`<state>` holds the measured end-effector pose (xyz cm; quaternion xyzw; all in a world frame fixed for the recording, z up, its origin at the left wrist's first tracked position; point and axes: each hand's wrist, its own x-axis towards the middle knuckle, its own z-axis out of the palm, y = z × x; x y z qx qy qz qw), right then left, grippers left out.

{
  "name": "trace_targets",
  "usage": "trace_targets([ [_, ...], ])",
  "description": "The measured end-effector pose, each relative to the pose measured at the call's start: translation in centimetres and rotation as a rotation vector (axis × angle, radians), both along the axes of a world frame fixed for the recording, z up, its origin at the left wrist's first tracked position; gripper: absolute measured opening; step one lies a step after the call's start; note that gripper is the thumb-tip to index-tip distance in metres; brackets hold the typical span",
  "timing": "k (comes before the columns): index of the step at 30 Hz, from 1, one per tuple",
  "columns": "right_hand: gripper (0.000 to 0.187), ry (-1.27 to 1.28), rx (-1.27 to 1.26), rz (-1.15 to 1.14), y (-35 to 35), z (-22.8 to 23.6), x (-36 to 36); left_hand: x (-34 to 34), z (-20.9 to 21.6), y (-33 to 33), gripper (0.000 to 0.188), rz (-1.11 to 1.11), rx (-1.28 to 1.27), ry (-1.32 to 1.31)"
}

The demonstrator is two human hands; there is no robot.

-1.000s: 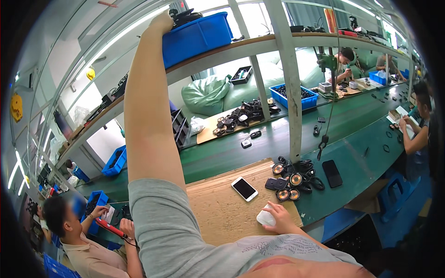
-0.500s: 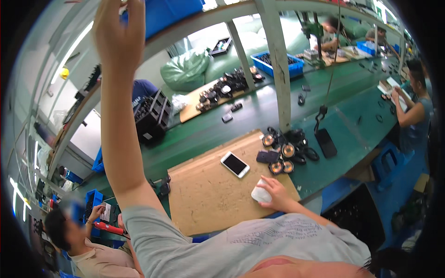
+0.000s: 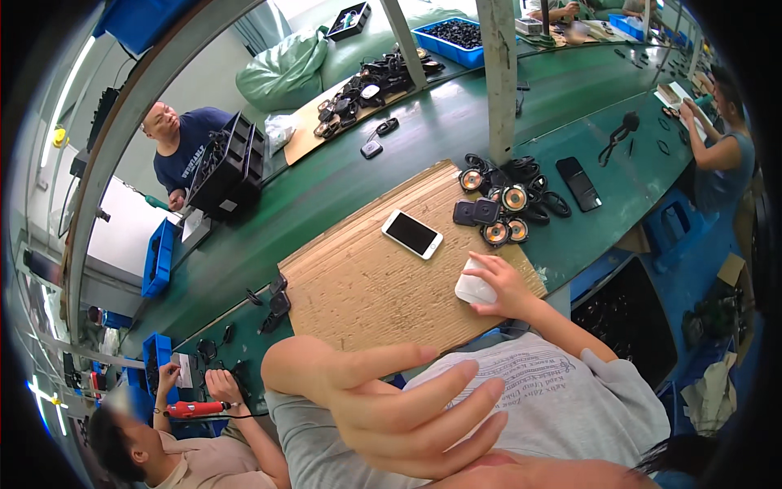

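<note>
My left hand [image 3: 407, 407] is close to the camera, in front of my grey shirt, with its fingers apart and nothing seen in them. At the right side of a brown cardboard sheet [image 3: 358, 285], my right hand [image 3: 509, 287] grips a small white rounded block [image 3: 472, 285] between thumb and fingers. A white phone with a dark screen [image 3: 412, 234] lies on the cardboard, beyond that hand. Round speakers with copper-coloured centres [image 3: 515, 198] and small black square boxes [image 3: 486, 212] are heaped at the sheet's far right corner.
A black phone [image 3: 577, 183] rests on the green bench [image 3: 603, 228] near a white post [image 3: 498, 90]. Black cabled parts [image 3: 278, 303] sit left of the cardboard. Across the bench a person stands by a black crate [image 3: 232, 171]. At left, a co-worker has a red tool [image 3: 197, 409] nearby.
My left hand has come down from high at the upper left to in front of my chest. The view has shifted, showing the person behind the crate. My right hand keeps the white block.
</note>
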<state>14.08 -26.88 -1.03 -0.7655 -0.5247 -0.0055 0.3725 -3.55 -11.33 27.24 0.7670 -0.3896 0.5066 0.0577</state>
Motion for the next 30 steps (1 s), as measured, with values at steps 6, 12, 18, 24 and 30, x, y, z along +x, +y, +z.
trace_targets([
  [6,0.066,0.035,0.000,0.003,0.4,0.4,-0.2,-0.5,-0.1,1.0,0.020,-0.055,0.039,0.151],
  [12,0.067,0.001,-0.024,-0.040,0.0,0.4,0.0,7.7,-3.2,5.4,0.013,0.335,-0.228,0.511],
  [18,0.076,-0.055,-0.050,-0.194,-0.3,0.1,-1.6,28.2,-20.6,25.4,0.037,0.845,-0.284,0.773],
  [24,0.068,-0.059,0.019,-0.204,-0.9,-0.2,-1.7,39.0,-32.2,36.6,0.063,1.226,-0.177,0.770],
  [30,0.064,-0.007,0.146,-0.240,-1.2,-1.0,-1.7,43.6,-34.0,35.0,0.051,1.096,-0.133,0.762],
])
